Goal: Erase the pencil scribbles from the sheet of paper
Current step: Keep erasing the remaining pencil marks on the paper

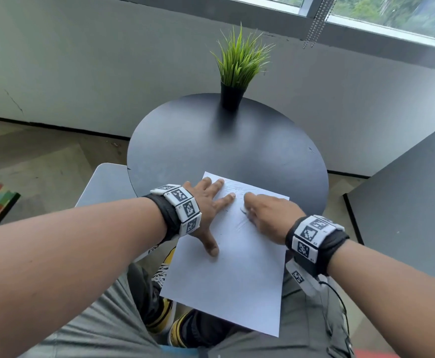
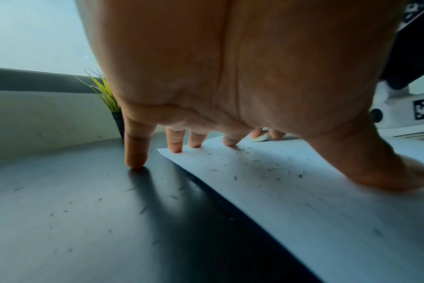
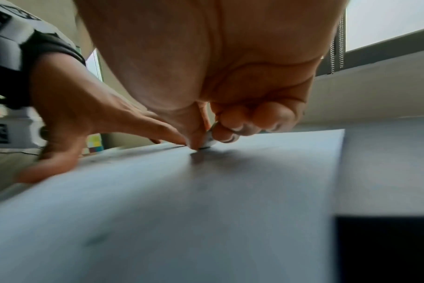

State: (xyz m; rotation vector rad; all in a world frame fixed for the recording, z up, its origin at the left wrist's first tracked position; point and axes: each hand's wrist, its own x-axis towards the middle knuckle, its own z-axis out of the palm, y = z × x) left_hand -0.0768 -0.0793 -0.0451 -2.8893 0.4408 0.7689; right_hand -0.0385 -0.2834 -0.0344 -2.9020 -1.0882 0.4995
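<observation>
**Eraser Pinched Tight as Last Scribbles Wait at Top of Page**

Pinching a small white eraser between thumb and curled fingers, the right hand is pressing it onto the sheet of paper, which is lying on a round dark table with its near end hanging over the edge toward the person's lap. The left hand is spreading flat, fingers straight and gripping nothing, pinning the sheet's far left corner; its little finger is landing on the bare tabletop beside the paper.

The faint pencil scribbles are lying just beyond the eraser, toward the sheet's far edge and close to the left fingertips, so the remaining strokes appear to run away from the person along the sheet's long axis. The right hand is the nearer one and already on the job. Dark eraser crumbs are dotting paper and table.

No brand or legible writing is showing; the wristbands are carrying only black-and-white square code markers. A potted grass plant is standing at the table's far side.
</observation>
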